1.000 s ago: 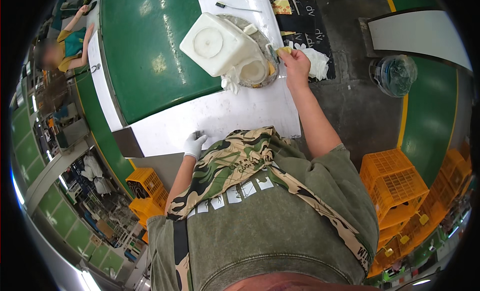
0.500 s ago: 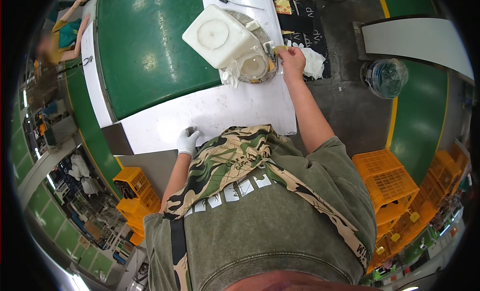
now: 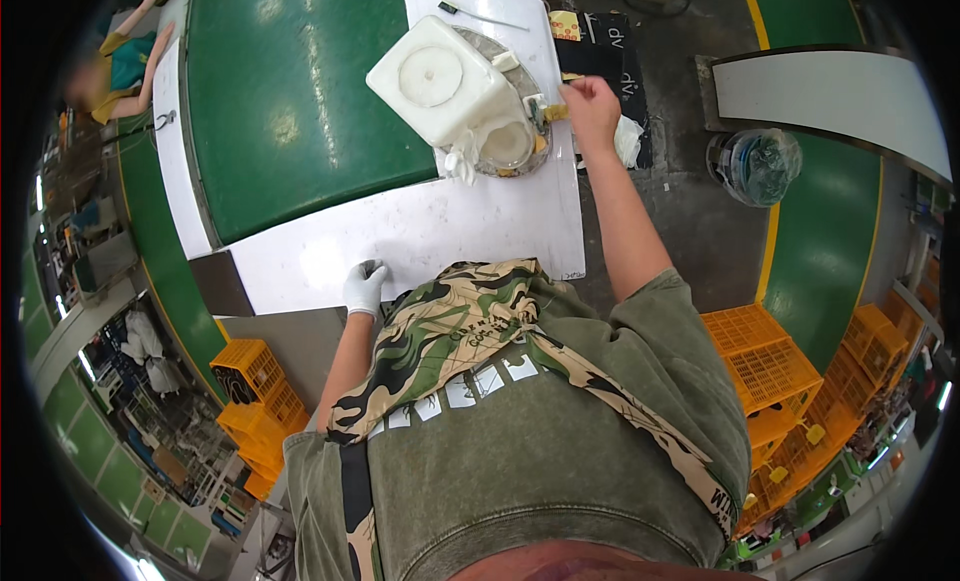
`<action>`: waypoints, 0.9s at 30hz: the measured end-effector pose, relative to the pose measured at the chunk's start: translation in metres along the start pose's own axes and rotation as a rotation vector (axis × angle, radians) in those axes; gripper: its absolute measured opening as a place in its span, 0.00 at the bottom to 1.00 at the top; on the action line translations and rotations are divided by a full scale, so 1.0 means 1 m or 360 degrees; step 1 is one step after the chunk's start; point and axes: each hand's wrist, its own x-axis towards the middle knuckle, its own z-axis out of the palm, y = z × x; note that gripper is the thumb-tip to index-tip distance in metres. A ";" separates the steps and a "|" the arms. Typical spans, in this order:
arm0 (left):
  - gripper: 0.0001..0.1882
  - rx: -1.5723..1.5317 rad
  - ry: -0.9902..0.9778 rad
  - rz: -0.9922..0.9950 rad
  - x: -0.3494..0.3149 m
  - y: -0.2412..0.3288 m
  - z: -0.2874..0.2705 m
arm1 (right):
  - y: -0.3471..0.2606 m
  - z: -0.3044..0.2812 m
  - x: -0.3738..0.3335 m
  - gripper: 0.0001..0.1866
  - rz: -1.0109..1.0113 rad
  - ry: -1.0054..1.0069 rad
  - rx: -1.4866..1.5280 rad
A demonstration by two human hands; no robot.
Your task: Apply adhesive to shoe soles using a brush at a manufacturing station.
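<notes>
A small yellowish piece (image 3: pixel 554 112) sits at the top of the frame, right of centre, at the right edge of a round tray (image 3: pixel 524 84). The bare right hand (image 3: pixel 592 111) is just beside it, fingers bent and drawn together; whether they grip anything cannot be told. On the tray, a white plastic jug (image 3: pixel 430 79) lies tilted, its round-marked face upward, with a round cup (image 3: pixel 503 145) and a bunched white cloth (image 3: pixel 460 166) below it. A thin brush (image 3: pixel 449 8) lies above the tray on the white desk (image 3: pixel 430 226).

Lower, left of centre, the white-gloved left hand (image 3: pixel 365 287) rests at the desk's near edge, fingers curled; I cannot tell if it holds something. A green surface (image 3: pixel 290 101) fills the upper left. Farther right stands a clear-lined bin (image 3: pixel 755 167); orange crates (image 3: pixel 765 356) are stacked at lower right.
</notes>
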 end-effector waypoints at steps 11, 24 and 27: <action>0.16 -0.0011 0.0030 -0.0081 0.002 -0.002 0.004 | -0.052 0.072 0.051 0.13 -0.0720 -0.0780 -0.1263; 0.17 -0.0016 0.0004 -0.0022 0.014 -0.018 0.001 | -0.099 0.003 0.021 0.08 0.0597 -0.0870 0.0778; 0.16 0.0095 0.0000 -0.0008 0.018 -0.015 -0.001 | -0.127 -0.018 -0.009 0.06 0.0559 -0.0828 0.1058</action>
